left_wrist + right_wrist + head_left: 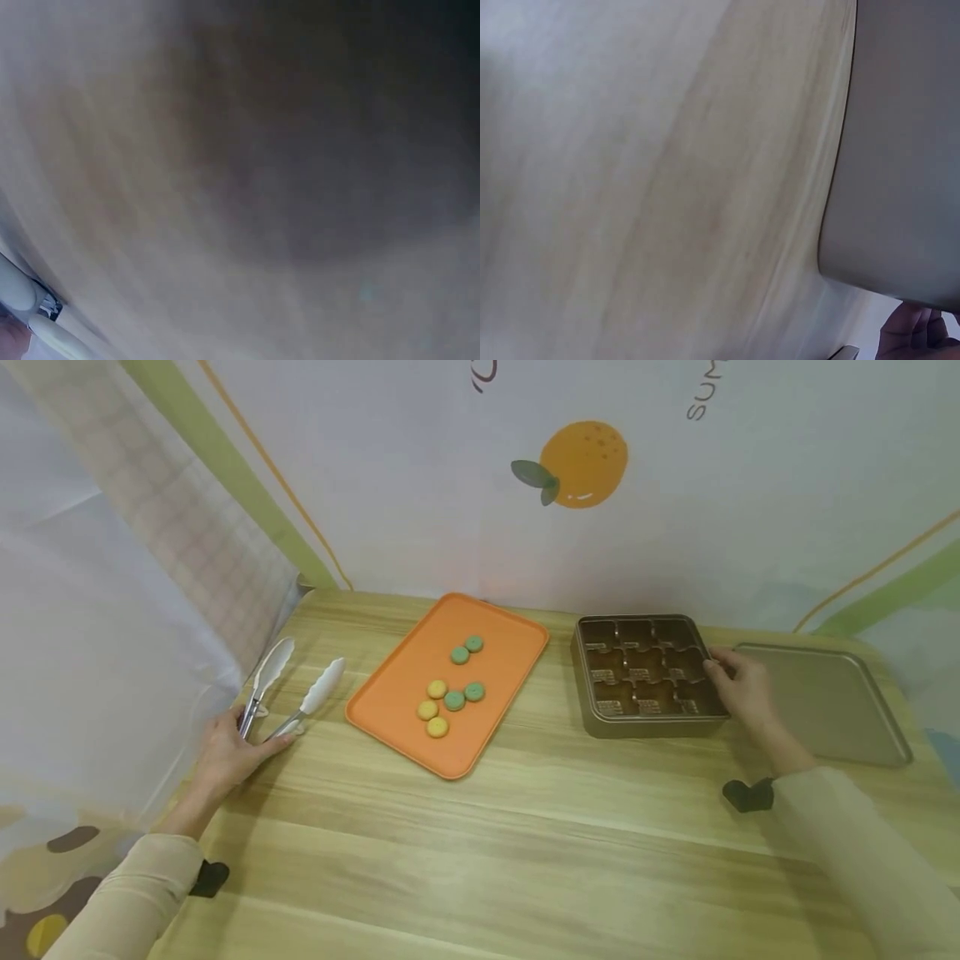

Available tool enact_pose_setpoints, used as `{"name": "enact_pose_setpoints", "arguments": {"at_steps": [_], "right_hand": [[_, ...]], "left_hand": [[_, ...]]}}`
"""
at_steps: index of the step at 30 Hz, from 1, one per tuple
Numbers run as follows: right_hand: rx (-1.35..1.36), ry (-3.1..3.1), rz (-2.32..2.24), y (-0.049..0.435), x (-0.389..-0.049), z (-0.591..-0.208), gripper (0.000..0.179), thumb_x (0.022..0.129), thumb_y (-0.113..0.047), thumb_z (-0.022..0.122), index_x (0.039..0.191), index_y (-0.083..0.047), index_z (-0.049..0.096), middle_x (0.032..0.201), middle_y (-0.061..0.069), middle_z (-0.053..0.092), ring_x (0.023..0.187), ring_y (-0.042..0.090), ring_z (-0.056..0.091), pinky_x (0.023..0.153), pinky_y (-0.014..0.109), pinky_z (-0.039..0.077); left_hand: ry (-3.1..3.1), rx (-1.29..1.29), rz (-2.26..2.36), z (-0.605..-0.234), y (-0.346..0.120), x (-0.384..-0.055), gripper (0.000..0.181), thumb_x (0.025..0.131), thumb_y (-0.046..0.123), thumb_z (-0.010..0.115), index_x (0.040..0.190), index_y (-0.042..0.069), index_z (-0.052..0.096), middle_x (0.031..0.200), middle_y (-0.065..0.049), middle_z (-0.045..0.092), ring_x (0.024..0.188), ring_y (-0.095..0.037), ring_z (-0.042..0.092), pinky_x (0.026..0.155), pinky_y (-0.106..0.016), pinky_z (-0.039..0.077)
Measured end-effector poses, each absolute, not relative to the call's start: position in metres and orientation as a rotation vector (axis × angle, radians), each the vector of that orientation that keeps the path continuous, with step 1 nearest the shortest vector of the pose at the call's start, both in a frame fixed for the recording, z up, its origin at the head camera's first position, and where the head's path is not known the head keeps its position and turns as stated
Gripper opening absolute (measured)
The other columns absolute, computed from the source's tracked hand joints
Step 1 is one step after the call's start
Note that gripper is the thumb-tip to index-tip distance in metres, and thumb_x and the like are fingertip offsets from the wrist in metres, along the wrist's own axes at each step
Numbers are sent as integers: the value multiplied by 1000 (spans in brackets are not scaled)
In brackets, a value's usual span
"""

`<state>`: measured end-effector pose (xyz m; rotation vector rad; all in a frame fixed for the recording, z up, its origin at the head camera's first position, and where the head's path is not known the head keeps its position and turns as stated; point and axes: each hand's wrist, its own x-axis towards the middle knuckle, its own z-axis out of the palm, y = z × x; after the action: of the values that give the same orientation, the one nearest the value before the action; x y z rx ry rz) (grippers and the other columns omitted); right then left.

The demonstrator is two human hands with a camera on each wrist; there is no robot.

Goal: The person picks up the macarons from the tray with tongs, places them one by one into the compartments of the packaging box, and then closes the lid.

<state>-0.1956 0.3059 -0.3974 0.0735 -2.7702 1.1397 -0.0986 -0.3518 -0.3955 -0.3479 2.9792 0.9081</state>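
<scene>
At the left of the table, my left hand (225, 753) holds a pair of metal tongs (318, 691) with white scalloped tips, their two arms spread apart. The left wrist view is mostly blurred tabletop. On the right, a square metal tin (651, 727) sits with a brown divided insert (643, 664) inside. My right hand (748, 693) grips the tin's right side, thumb over the rim. In the right wrist view, fingers (911, 330) touch the tin's far end (900, 165). Between the hands lies an orange tray (397, 693) bearing green cookies (454, 700) and yellow cookies (437, 727).
A flat metal lid (840, 706) lies right of the tin, partly behind my right arm. White printed curtains (420, 485) stand along the back and left edges of the wooden table (510, 852).
</scene>
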Motion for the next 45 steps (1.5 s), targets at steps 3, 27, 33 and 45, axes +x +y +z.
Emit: {"name": "enact_pose_setpoints", "arguments": {"at_steps": [3,27,33,45], "right_hand": [[78,-2755,1152,306,-195,-397,42,100,-18,44,128,14,47,114,37,54,93,30,53,63,0,34],[67,-2710,1166,304,-194,-402,40,100,-17,43,126,13,49,110,34,56,83,0,44,66,2,33],[65,-2684,1167,306,-196,-404,39,99,-15,45,124,14,50,108,36,56,77,-12,39,64,2,34],[76,-2671,1177,306,-197,-406,40,100,-15,44,124,16,49,112,38,54,75,-19,35,65,0,33]], "left_hand": [[3012,-365,885,-396,-351,-100,98,82,42,70,138,-20,19,124,-43,31,113,-55,31,89,-64,30],[3042,-225,977,-382,-344,-94,73,81,37,73,127,-11,43,104,-31,46,91,-39,43,73,-45,39],[3131,-58,980,-372,-331,-93,62,76,32,78,121,-4,54,78,-11,43,68,-17,37,54,-27,32],[3075,327,851,-362,-297,-84,79,66,27,86,128,-8,51,108,-23,54,87,-29,47,69,-36,38]]}}
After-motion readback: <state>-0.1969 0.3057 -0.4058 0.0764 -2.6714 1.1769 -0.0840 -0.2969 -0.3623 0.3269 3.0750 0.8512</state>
